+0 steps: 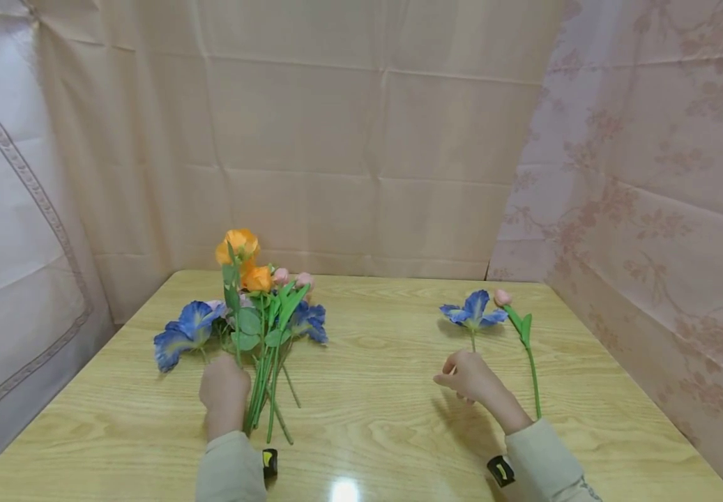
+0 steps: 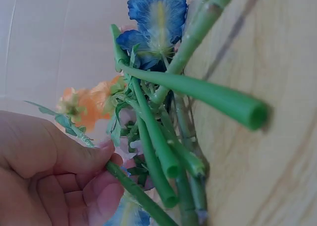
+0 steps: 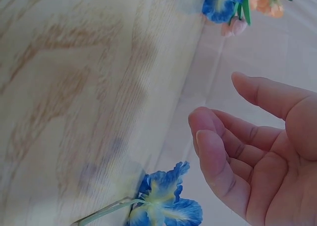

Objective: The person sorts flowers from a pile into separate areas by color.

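On the left of the table, my left hand [image 1: 224, 392] pinches a leafy green stem [image 2: 136, 194] between thumb and fingers. Its leaves [image 1: 231, 286] rise in front of the orange flowers [image 1: 257, 278]. Around it lies a bunch with blue irises [image 1: 192, 328], pink tulips [image 1: 303, 279] and several green stems [image 1: 263, 390]. My right hand [image 1: 470, 376] hovers over the table's right side with loosely bent fingers, holding nothing. Just beyond it lies a single blue iris [image 1: 475, 310], its stem partly hidden by the hand in the head view.
A pink tulip [image 1: 503, 298] with a long green stem lies to the right of the lone iris. The wooden table [image 1: 374, 390] meets a beige curtain [image 1: 348, 160] at the back. Patterned cloth [image 1: 662, 209] hangs at the right and pale cloth [image 1: 16, 230] at the left.
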`<state>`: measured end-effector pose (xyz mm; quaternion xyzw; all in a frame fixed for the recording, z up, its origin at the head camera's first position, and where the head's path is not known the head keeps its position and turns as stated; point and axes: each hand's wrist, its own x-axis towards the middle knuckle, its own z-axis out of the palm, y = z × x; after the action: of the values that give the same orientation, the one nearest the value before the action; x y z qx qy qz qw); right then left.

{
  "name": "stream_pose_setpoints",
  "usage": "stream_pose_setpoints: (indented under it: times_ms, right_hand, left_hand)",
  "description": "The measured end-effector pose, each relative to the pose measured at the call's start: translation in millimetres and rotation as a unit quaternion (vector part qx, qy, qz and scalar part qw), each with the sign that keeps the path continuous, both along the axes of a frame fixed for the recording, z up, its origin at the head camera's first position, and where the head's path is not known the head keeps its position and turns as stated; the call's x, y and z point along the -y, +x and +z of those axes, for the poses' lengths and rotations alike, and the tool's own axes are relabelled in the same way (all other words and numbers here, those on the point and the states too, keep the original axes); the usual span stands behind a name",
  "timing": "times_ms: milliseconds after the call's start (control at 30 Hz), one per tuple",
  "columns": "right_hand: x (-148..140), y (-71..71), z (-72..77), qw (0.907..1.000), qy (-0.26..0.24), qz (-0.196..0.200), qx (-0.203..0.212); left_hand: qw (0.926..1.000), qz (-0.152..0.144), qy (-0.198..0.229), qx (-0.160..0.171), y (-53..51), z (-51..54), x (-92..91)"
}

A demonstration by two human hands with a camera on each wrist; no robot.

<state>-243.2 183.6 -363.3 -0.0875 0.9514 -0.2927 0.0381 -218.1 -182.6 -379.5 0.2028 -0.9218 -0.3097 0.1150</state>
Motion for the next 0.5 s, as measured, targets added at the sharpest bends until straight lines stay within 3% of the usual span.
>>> stream_pose_setpoints:
  times_ms: [267,500]
  right_hand:
    - [-0.4,0.3,-0.9,1.0,0.003,0.001,-0.009]
    - [1.0,2.8,-3.7,0.9999,-0.008,0.004,-0.008]
  left_hand:
    - [0.9998,0.01,-0.005,-0.016,1.3,10.1,-3.9]
    - [0.9965,-0.015,-0.019,-0.08,0.1,17.3,-17.6]
